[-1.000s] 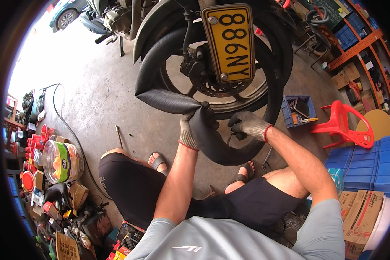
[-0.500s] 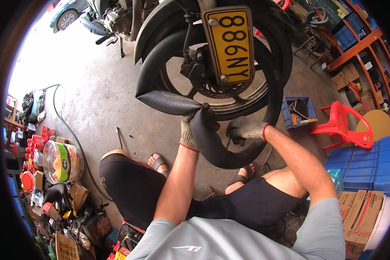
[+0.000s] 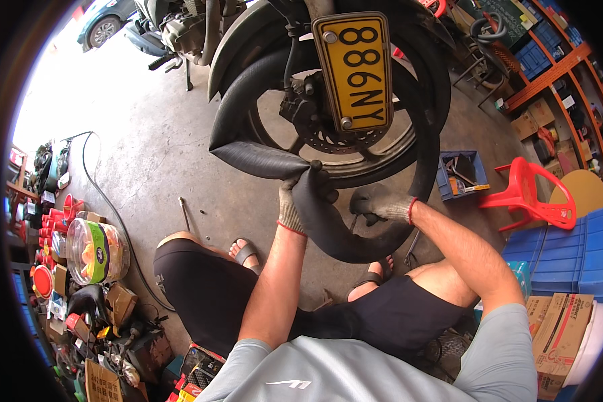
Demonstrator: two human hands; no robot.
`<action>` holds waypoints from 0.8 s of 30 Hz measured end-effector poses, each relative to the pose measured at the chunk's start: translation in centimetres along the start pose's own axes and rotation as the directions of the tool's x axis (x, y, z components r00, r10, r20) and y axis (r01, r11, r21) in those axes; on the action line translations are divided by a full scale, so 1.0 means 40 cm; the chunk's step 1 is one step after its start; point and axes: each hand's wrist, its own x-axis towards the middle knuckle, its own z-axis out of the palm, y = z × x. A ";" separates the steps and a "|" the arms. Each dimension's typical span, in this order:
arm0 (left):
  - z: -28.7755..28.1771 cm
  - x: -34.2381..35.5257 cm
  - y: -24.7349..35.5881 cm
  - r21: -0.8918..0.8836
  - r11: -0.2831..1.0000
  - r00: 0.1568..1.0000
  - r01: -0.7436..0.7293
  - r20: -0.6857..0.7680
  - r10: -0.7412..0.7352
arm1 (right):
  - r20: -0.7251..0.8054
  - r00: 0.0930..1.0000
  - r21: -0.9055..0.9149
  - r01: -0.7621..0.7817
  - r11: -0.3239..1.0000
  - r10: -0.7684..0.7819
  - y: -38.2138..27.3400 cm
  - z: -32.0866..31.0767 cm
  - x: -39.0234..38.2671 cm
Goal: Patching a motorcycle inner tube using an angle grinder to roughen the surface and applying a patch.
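Observation:
My left hand, in a knit glove with dark palm, grips a black inner tube where it is sharply folded, below the motorcycle's spoked black front wheel. My right hand, gloved alike, has curled fingers at a thin metal stem inside the tube's lower loop; exactly what the fingertips hold is hidden. The tube loops up around the wheel. A yellow plate hangs over the brake disc.
A blue crate of tools, red plastic chair, blue bins and orange shelves are at right. Cluttered parts, a clear tub and a hose lie left. A rod lies on the floor near my legs.
My right hand has moved slightly down, its fingers now lower around the thin stem. The lower loop of the tube has sagged a little toward me. My left hand keeps its grip.

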 end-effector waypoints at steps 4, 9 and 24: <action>0.002 0.004 -0.008 -0.008 1.000 1.000 -0.001 0.013 0.002 | 0.008 0.998 0.131 0.056 0.990 -0.057 0.031 0.000 0.013; 0.000 0.003 -0.009 0.030 0.999 1.000 -0.017 -0.025 0.018 | 0.050 0.994 0.242 0.079 0.967 -0.093 0.054 0.004 0.018; 0.002 0.006 -0.016 0.067 0.997 0.992 -0.048 -0.115 0.056 | 0.038 0.999 0.092 0.012 0.996 -0.016 0.046 -0.011 0.027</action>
